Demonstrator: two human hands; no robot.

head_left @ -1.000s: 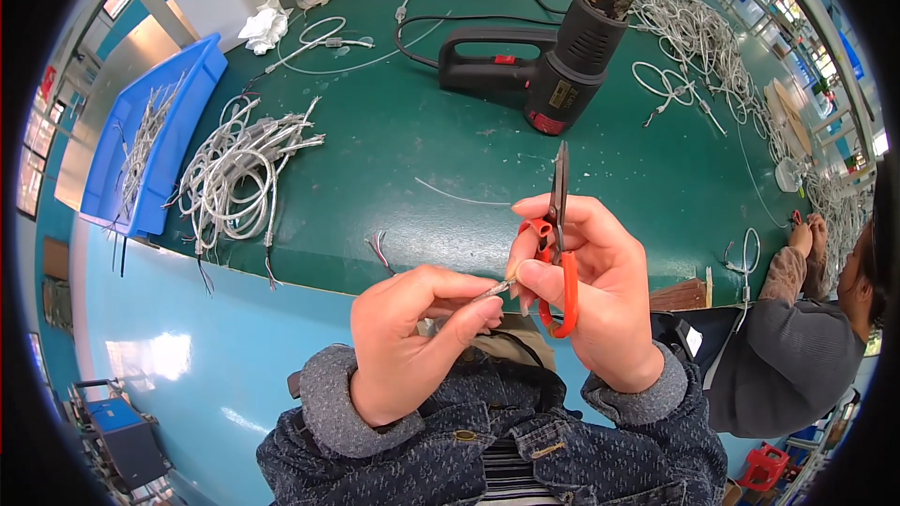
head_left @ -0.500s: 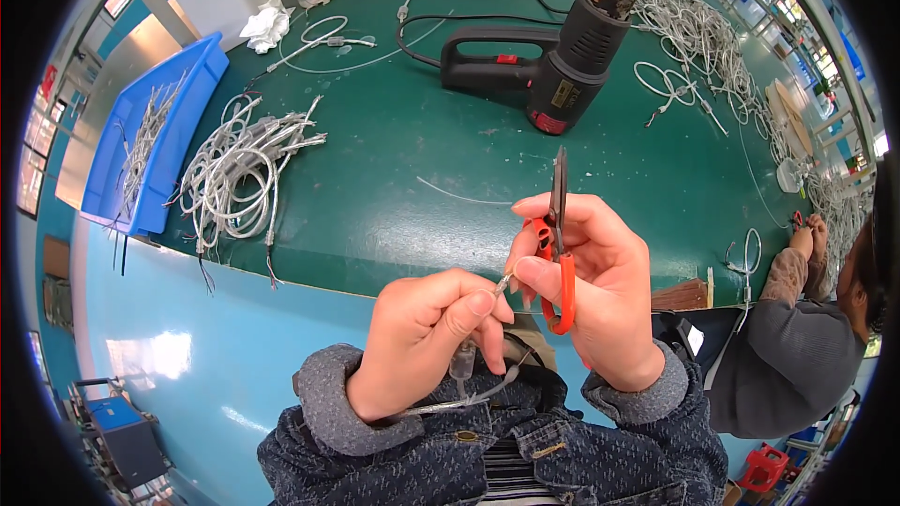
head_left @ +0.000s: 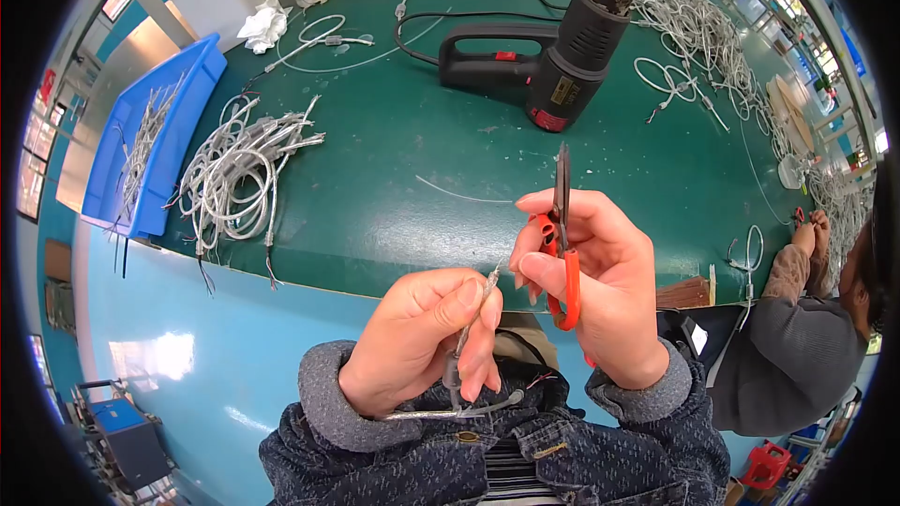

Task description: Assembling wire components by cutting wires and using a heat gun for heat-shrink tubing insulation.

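Left fingers (head_left: 455, 310) pinching cable (head_left: 490, 285) over the green tabletop's (head_left: 380, 201) 6 o'clock edge; right fingers (head_left: 592, 210) gripping scissors (head_left: 562, 199), blades pointing to 12. Tabletop lying open toward 11 o'clock, heat gun (head_left: 569, 61) sitting at 12, blue floor (head_left: 248, 323) showing at 8.

Counter (head_left: 375, 150) free between cable bundle (head_left: 246, 161) and heat gun (head_left: 569, 64). Gun blocks far right-center; blue bin (head_left: 178, 145) walls left; scissors (head_left: 562, 201) jut forward.
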